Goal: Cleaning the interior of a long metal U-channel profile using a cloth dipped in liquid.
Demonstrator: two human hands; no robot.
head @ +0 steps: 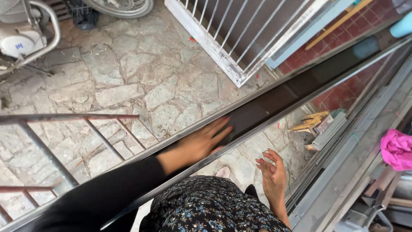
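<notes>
Now my left hand [201, 144] flat on long dark metal channel [274, 101], mid-frame, fingers spread, gripping nothing; blurred. My right hand [272, 174] empty, half-open, lower centre. Channel looks part-wiped at most.

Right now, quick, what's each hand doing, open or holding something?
Left hand: open, flat on the long dark metal bar, blurred.
Right hand: open, fingers curled, holding nothing.

Soft, even daylight fills the scene, with faint shadows on the stone floor [128, 73]. The left hand [201, 144] is smeared by motion blur. Pale glare streaks the dark bar [300, 88] beside it.
</notes>
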